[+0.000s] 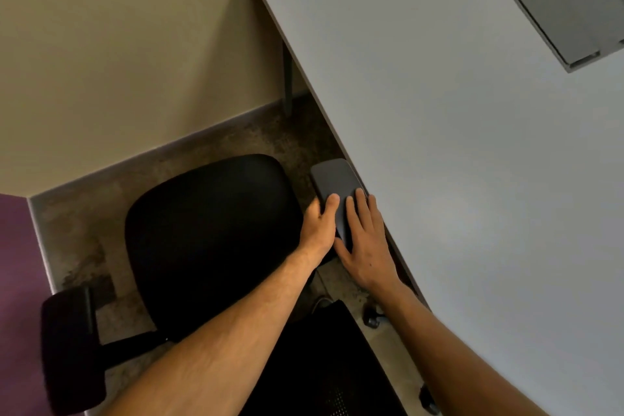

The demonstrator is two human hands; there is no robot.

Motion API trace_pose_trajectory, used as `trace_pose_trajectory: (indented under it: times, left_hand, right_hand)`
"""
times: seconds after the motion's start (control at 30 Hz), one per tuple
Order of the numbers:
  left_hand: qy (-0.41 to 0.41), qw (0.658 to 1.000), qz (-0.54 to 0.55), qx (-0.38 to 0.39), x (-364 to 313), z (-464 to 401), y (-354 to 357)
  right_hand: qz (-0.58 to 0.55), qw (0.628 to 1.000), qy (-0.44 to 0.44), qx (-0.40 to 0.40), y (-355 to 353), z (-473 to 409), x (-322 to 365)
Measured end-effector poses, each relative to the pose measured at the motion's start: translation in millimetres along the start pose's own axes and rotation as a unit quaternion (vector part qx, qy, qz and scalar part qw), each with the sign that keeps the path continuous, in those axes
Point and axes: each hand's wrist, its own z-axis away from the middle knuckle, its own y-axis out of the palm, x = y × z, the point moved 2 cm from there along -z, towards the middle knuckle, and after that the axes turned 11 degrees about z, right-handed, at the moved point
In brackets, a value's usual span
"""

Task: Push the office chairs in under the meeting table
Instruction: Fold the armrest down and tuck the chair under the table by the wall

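Note:
A black office chair (209,230) stands beside the white meeting table (472,162), its seat out in the open left of the table edge. Its grey right armrest (334,179) lies right along that edge. My left hand (319,226) wraps the armrest's inner side, thumb on top. My right hand (366,246) lies flat on the armrest's rear part, fingers spread and pointing forward. The chair's left armrest (67,348) sticks out at lower left. The mesh backrest (324,365) sits under my forearms.
A beige wall (118,44) with a grey skirting closes the corner behind the chair, and a purple wall (17,263) stands at left. A table leg (288,78) stands near the far corner. A grey cable hatch (553,0) is set in the tabletop. Chair castors (371,319) show under the table edge.

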Motion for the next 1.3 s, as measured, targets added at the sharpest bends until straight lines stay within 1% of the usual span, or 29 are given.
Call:
trace_pose_trajectory:
  times: [0.13,0.23,0.37,0.5,0.63,0.7,0.8,0.87,0.97,1.0,1.13,1.2,1.3]
  left_hand:
    - [-0.004,1.000,0.011,0.008,2,-5,0]
    - [-0.029,0.999,0.032,0.009,8,-10,0]
    - [-0.083,0.996,0.035,0.015,20,-17,-3]
    - [-0.104,0.994,0.018,0.025,36,-21,-8]
    - [-0.100,0.995,-0.008,0.015,41,-28,-5]
    - [-0.108,0.994,-0.033,0.010,38,-28,-7]
    - [-0.091,0.988,-0.125,0.019,28,-9,-28]
    - [-0.069,0.980,-0.185,0.024,14,8,-50]
    - [-0.055,0.961,-0.270,0.033,-18,50,-86]
    - [-0.050,0.954,-0.293,0.038,-25,62,-97]
    - [-0.029,0.924,-0.375,0.075,-56,142,-130]
    - [-0.016,0.905,-0.416,0.091,-60,180,-143]
    - [0.009,0.878,-0.463,0.121,-61,235,-159]
  right_hand:
    - [0.013,1.000,0.016,-0.014,6,-2,1]
    - [0.017,0.999,0.022,-0.020,12,-2,1]
    - [0.011,0.999,0.027,0.019,33,0,-1]
    - [0.006,0.997,0.021,0.070,56,3,-7]
    - [0.046,0.997,0.018,0.059,63,-3,-9]
    - [0.037,0.996,0.015,0.085,62,-9,-11]
    - [0.002,0.991,0.020,0.131,42,-8,-7]
    - [-0.029,0.989,0.029,0.143,23,-2,3]
    - [-0.068,0.981,0.033,0.176,-9,27,20]
    - [-0.072,0.977,0.029,0.201,-17,36,26]
    - [-0.071,0.955,0.014,0.287,-87,101,66]
    - [-0.079,0.941,0.018,0.330,-120,138,80]
    - [-0.073,0.940,-0.010,0.334,-167,195,96]
